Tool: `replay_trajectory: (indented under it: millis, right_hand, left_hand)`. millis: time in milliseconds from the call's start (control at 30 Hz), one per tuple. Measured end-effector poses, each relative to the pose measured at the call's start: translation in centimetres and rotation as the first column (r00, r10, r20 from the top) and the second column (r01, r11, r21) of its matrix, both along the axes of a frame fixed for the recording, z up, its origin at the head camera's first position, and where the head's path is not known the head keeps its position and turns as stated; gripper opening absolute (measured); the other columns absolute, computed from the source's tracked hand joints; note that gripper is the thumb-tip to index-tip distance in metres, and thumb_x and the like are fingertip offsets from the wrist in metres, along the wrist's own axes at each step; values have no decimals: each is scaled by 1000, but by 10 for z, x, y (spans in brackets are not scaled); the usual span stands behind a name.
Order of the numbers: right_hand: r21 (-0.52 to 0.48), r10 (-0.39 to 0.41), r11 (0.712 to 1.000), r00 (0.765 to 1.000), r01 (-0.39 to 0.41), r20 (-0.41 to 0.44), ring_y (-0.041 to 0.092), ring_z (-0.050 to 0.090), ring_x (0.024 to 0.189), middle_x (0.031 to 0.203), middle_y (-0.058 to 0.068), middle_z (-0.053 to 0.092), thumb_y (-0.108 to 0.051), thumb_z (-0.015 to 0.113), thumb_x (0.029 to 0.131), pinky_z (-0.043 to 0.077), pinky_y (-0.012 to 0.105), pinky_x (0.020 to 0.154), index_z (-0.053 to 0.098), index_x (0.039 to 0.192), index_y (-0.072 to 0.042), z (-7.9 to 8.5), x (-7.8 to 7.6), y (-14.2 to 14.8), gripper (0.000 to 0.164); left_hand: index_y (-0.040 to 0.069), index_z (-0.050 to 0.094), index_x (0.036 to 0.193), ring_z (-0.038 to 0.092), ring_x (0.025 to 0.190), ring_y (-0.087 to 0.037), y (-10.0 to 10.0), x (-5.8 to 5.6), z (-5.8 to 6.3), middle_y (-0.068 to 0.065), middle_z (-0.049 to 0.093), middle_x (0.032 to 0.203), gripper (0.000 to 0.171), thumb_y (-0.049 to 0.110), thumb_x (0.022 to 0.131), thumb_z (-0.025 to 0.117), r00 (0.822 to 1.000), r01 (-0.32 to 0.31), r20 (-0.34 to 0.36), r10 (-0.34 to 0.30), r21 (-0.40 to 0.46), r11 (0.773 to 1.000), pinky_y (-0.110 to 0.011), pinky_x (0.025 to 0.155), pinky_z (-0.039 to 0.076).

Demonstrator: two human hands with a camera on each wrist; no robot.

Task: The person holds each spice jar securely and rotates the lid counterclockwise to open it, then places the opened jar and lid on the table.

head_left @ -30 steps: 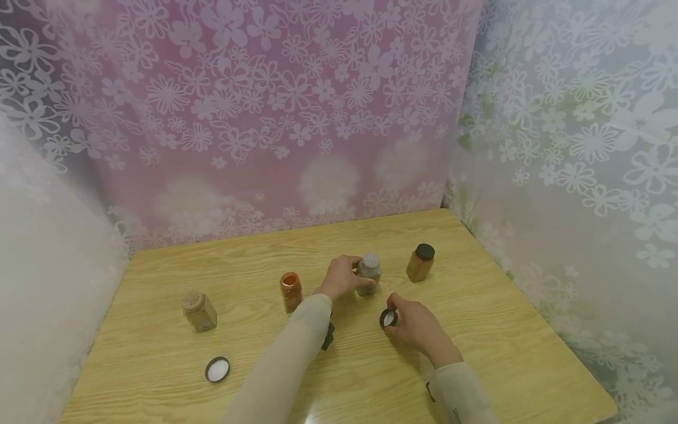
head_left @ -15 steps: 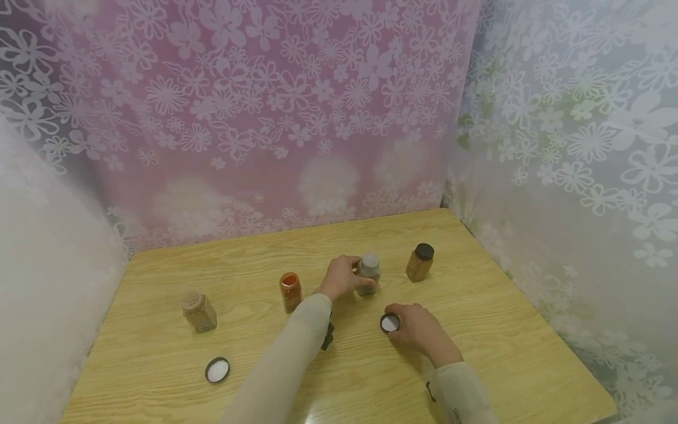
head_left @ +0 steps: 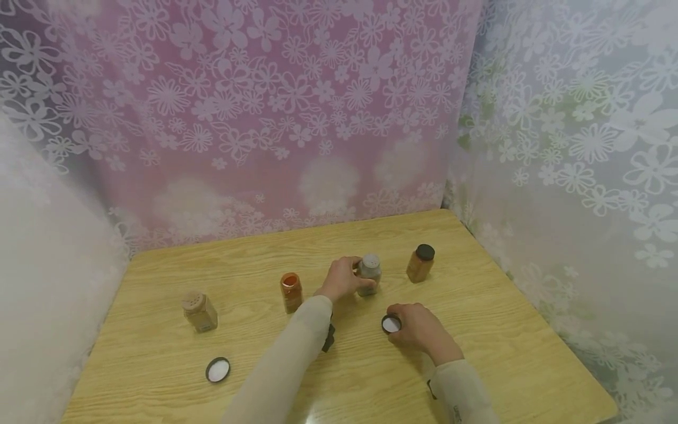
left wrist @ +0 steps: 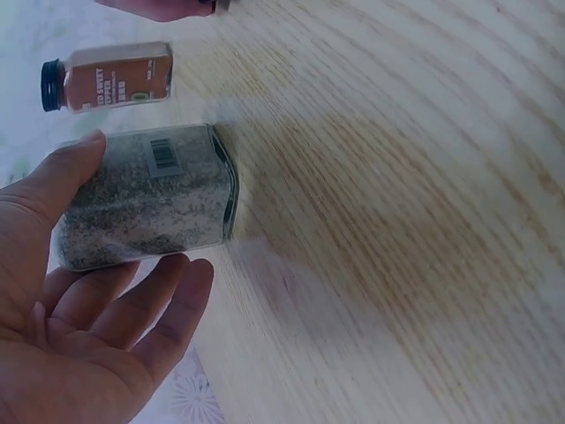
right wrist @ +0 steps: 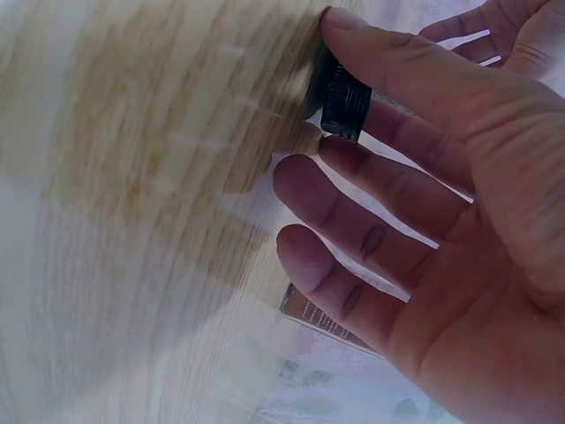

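My left hand [head_left: 341, 279] grips a glass spice jar [head_left: 371, 272] that stands upright on the table, its shaker top uncapped. Grey speckled seasoning and a barcode label show through the jar [left wrist: 146, 199] in the left wrist view. In front and to the right of it, my right hand [head_left: 422, 331] pinches a black lid [head_left: 391, 324] by its edges, its white inside facing up. The right wrist view has the lid [right wrist: 345, 103] between thumb and fingers at the tabletop; whether it touches the wood I cannot tell.
An orange-red open jar [head_left: 291, 292] stands left of my left hand. Farther left are a tan jar with a shaker top [head_left: 200, 312] and a loose black lid [head_left: 218, 370]. A black-capped red-brown jar [head_left: 421, 263] stands at the back right. Floral curtains [head_left: 296, 118] surround the table [head_left: 477, 294].
My right hand has lowered the lid slightly toward me, and its white inside now faces up more fully. The left hand and the jar it holds have stayed in place.
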State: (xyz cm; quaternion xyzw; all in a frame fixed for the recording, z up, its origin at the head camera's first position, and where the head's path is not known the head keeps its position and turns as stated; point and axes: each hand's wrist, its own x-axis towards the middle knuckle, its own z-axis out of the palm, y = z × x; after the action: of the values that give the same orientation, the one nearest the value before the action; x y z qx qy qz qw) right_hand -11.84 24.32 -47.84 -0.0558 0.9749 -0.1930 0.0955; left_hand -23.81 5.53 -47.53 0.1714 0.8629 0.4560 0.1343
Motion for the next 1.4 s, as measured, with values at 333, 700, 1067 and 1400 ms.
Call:
replay_trajectory:
  millis: [333, 700, 1067, 1400]
  right_hand:
    - [-9, -21, 1000, 999, 21, 31, 20, 69, 95, 107, 4, 77, -10, 92, 76, 59, 47, 89, 74, 122, -6, 2, 1, 0, 49]
    - [-51, -36, 998, 997, 40, 72, 22, 70, 98, 109, 5, 77, -8, 93, 76, 60, 48, 91, 74, 121, -6, 1, 7, 1, 50]
    - [-36, -26, 999, 998, 28, 56, 19, 68, 94, 108, 5, 76, -8, 92, 75, 59, 46, 88, 74, 120, -6, 4, 5, 4, 49]
    - [-43, -29, 999, 997, 32, 70, 25, 70, 102, 114, 8, 76, -10, 94, 75, 59, 51, 93, 72, 125, -5, 8, 6, 5, 55]
  left_hand:
    - [3, 58, 148, 64, 133, -34, 0, 5, 1, -15, 65, 144, 68, 27, 91, 86, 1000, 11, -6, -11, -2, 1000, -47, 109, 56]
    - [-5, 26, 164, 40, 153, -44, -7, 17, -1, -27, 42, 163, 107, 36, 87, 89, 998, 15, 63, -9, -100, 995, -56, 124, 38]
    - [-9, 64, 122, 69, 101, -31, -15, 28, 10, -21, 70, 115, 61, 33, 86, 90, 998, -57, -40, 50, -208, 976, -45, 88, 62]
    - [-3, 70, 96, 66, 77, -19, -5, 42, 16, -12, 73, 92, 31, 20, 86, 89, 993, -58, -120, 20, -322, 945, -34, 70, 61]
